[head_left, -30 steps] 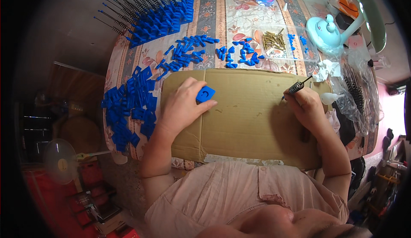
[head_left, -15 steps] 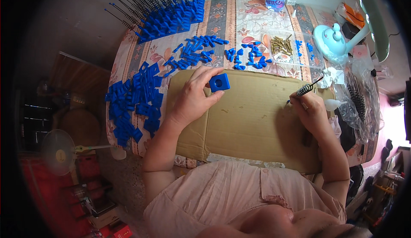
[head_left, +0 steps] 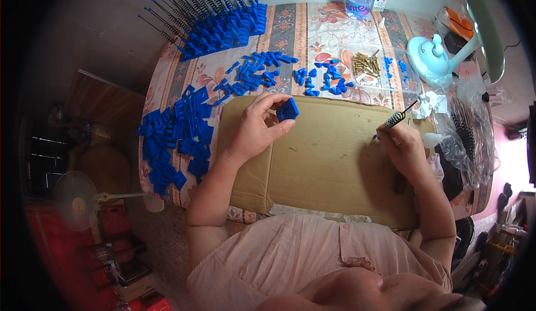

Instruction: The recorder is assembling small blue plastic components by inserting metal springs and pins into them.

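Note:
My left hand is closed on a blue plastic block with a round hole in it, held by thumb and fingers above the left part of a cardboard sheet. Over the sheet's right side, my right hand grips a black coil spring whose straight thin end points up and to the right. A bit of blue shows below the fingers at the spring's other end; its shape is mostly hidden. The block and the spring are well apart.
Blue plastic parts are heaped at left. Behind stand blue bases with upright springs, small blue tubes and blue cones. A clear tray holds brass pins. A light-blue lamp and loose springs lie right.
The blue block has been tilted in my left hand, so its holed face shows less squarely. My right hand, holding the spring, has hardly moved.

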### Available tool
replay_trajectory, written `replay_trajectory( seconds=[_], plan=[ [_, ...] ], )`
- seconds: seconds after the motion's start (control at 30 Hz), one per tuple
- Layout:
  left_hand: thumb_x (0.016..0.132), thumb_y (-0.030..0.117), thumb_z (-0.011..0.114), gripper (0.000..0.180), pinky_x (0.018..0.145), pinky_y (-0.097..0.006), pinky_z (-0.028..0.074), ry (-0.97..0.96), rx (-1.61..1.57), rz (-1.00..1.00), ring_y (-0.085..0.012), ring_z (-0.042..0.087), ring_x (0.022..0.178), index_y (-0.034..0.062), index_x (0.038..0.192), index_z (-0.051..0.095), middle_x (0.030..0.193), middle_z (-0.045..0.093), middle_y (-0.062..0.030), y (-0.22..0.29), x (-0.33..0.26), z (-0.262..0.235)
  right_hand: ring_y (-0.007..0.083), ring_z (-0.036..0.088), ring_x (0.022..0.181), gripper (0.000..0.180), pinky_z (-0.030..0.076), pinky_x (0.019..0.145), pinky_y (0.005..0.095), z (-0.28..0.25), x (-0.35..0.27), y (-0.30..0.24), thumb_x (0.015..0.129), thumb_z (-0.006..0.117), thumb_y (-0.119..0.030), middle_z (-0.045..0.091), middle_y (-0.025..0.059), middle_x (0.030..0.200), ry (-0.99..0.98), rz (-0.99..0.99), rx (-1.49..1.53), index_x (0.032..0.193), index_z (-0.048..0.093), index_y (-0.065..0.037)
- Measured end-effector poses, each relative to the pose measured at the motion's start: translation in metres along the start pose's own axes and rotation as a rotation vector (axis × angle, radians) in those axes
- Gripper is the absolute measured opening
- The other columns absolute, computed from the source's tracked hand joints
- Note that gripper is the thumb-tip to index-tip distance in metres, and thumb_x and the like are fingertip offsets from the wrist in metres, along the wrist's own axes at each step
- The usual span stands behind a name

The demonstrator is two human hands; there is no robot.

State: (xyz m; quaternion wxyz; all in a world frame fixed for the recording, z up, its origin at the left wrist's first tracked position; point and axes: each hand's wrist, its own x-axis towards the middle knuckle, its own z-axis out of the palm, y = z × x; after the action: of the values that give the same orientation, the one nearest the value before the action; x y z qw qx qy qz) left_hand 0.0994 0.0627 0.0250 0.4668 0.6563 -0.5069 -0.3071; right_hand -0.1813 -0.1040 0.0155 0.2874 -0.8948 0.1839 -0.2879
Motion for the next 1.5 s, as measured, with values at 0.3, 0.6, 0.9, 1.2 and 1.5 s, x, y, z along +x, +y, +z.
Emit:
replay_trajectory(
  seconds=[0.3, 0.6, 0.9, 1.2, 1.5],
  plan=[
    [0.086, 0.010, 0.068, 0.045, 0.081, -0.023, 0.048, 0.046, -0.395, -0.067, -0.0087, 0.057, 0.095, -0.0010, 0.127, 0.051, 0.105, 0.060, -0.0043, -0.008, 0.004, 0.002, 0.0302, 0.061, 0.072, 0.007, 0.048, 0.063, 0.0374, -0.006, 0.004, -0.008, 0.082, 0.064, -0.003, 0.061, 0.0112, 0.078, -0.007, 0.039, 0.025, 0.088, 0.061, -0.003],
    [0.090, 0.014, 0.063, 0.044, 0.078, -0.024, 0.047, 0.105, -0.334, 0.007, -0.0094, 0.056, 0.098, -0.0001, 0.129, 0.049, 0.110, 0.060, -0.0040, -0.013, 0.003, -0.007, 0.0288, 0.059, 0.073, 0.009, 0.048, 0.065, 0.0379, -0.016, 0.014, -0.016, 0.080, 0.066, -0.007, 0.059, 0.0093, 0.077, -0.110, -0.115, -0.363, 0.088, 0.062, -0.004],
    [0.093, 0.019, 0.060, 0.037, 0.075, -0.024, 0.047, 0.194, -0.403, -0.056, -0.0099, 0.058, 0.093, 0.0011, 0.124, 0.052, 0.108, 0.062, -0.0049, -0.014, 0.004, -0.012, 0.0234, 0.058, 0.080, 0.009, 0.048, 0.069, 0.0351, 0.002, 0.019, -0.008, 0.071, 0.060, -0.010, 0.056, 0.0057, 0.078, -0.317, -0.179, -0.648, 0.080, 0.060, -0.009],
    [0.097, 0.027, 0.055, 0.029, 0.075, -0.027, 0.053, -0.006, -0.910, -0.221, -0.0170, 0.064, 0.093, 0.0074, 0.118, 0.055, 0.106, 0.064, -0.0070, -0.014, -0.001, 0.010, 0.0217, 0.059, 0.081, 0.006, 0.047, 0.070, 0.0348, 0.016, 0.056, -0.027, 0.074, 0.060, -0.010, 0.057, 0.0054, 0.080, -0.259, -0.234, -0.702, 0.080, 0.060, -0.009],
    [0.101, 0.028, 0.045, 0.034, 0.075, -0.031, 0.054, -0.121, -1.110, -0.342, -0.0223, 0.065, 0.095, 0.0036, 0.123, 0.053, 0.111, 0.064, -0.0143, -0.026, -0.003, 0.022, 0.0273, 0.063, 0.079, 0.011, 0.051, 0.065, 0.0395, 0.068, 0.118, -0.014, 0.082, 0.055, -0.014, 0.061, 0.0089, 0.078, -0.347, -0.231, -0.661, 0.074, 0.057, -0.007]
  ],
)
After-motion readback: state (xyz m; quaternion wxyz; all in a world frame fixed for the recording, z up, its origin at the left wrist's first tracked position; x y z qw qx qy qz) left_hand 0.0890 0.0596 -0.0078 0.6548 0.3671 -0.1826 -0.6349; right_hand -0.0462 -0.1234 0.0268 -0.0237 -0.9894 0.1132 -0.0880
